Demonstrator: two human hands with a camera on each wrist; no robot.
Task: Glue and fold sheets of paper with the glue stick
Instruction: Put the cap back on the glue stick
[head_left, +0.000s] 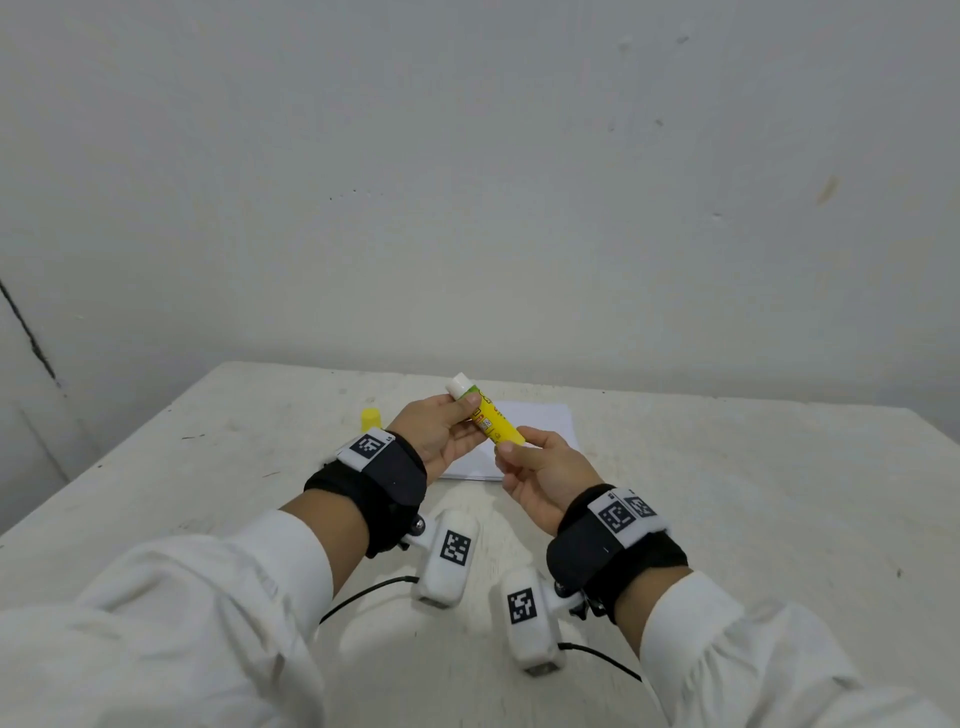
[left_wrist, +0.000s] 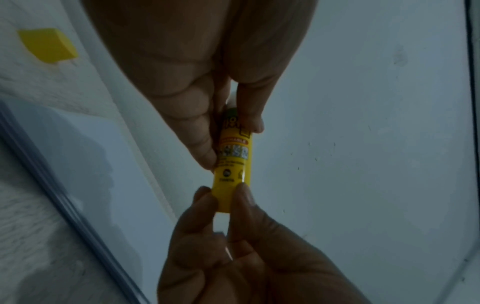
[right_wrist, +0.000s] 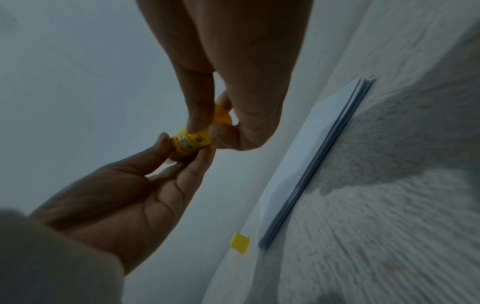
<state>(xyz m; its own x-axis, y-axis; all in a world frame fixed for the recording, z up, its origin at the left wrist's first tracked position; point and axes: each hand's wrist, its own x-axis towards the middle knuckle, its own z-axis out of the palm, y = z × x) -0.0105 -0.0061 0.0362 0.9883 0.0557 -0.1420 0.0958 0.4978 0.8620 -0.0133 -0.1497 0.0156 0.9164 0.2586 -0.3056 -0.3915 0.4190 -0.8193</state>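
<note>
White-sleeved right hand (head_left: 540, 473) pinches the base of an uncapped yellow plastic glue stick (head_left: 493, 418), apparently twisting it up, left hand (head_left: 441, 426) gripping its top, yellow cap (head_left: 371, 417) at nine o'clock of the white paper stack (head_left: 535, 421).

Both hands' fingers (right_wrist: 200, 102) pinch the yellow glue stick (right_wrist: 191, 142)

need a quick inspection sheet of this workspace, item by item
surface: white table, scuffed and speckled
job's things: glue stick uncapped, white tip up, held above paper stack; yellow cap stands on the table left of the stack
clutter: nothing seen
grips: left hand pinches the stick's upper end; right hand pinches its base
cables: black cables run from the wrist cameras
surroundings: pale marked wall
</note>
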